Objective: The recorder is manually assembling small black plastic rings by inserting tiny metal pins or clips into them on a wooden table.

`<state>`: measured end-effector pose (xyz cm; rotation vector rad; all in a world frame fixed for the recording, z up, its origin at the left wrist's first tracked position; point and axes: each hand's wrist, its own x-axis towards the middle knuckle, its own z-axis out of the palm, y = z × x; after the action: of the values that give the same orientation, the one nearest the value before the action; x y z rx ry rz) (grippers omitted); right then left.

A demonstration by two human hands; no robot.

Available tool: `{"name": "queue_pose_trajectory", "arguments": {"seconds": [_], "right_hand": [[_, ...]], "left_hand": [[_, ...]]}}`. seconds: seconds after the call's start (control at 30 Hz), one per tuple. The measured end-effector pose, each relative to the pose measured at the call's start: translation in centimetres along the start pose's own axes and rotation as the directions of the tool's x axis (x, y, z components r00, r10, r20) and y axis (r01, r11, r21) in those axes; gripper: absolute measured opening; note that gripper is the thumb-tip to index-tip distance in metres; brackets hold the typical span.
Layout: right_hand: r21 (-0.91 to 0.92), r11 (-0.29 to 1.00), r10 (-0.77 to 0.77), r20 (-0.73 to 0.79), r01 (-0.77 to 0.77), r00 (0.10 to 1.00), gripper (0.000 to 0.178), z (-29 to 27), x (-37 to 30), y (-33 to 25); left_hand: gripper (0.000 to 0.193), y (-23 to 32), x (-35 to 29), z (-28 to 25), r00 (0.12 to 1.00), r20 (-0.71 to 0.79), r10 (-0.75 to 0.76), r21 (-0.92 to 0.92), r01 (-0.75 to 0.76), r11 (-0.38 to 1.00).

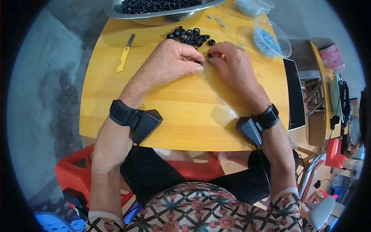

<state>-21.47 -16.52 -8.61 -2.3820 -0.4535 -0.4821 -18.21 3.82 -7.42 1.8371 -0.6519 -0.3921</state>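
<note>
Over the far middle of the yellow wooden table (174,116), my two hands nearly meet. My left hand (176,60) pinches a small black part (199,63) between thumb and fingertips, mostly covered by them. A small black ring-like part (210,55) shows at the fingertips of my right hand (234,62), which is closed on it. Just beyond my fingers lies a loose pile of small black ring-shaped parts (189,35), and one single black ring (211,42) sits at its right side.
A metal basin (170,16) full of black parts stands at the far edge. At the far right are a clear tub (284,44) of small silvery pieces and another clear tub (257,8). Several silvery bits (218,19) lie loose. A yellow-handled knife (123,58) lies left.
</note>
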Motion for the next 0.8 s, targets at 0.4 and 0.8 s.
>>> {"name": "queue_pose_trajectory", "arguments": {"seconds": [0.4, 0.8], "right_hand": [[0.666, 0.640, 0.286, 0.256, -0.383, 0.923, 0.017, -2.2, -2.0, -0.5], [0.684, 0.604, 0.290, 0.288, -0.408, 0.913, 0.017, -2.2, -1.9, -0.2]], "left_hand": [[0.029, -0.9, 0.2, 0.0, 0.984, 0.155, -0.089, -0.529, 0.158, 0.834], [0.030, -0.6, 0.2, -0.1, 0.978, 0.142, -0.154, -0.524, 0.207, 0.826]]}}
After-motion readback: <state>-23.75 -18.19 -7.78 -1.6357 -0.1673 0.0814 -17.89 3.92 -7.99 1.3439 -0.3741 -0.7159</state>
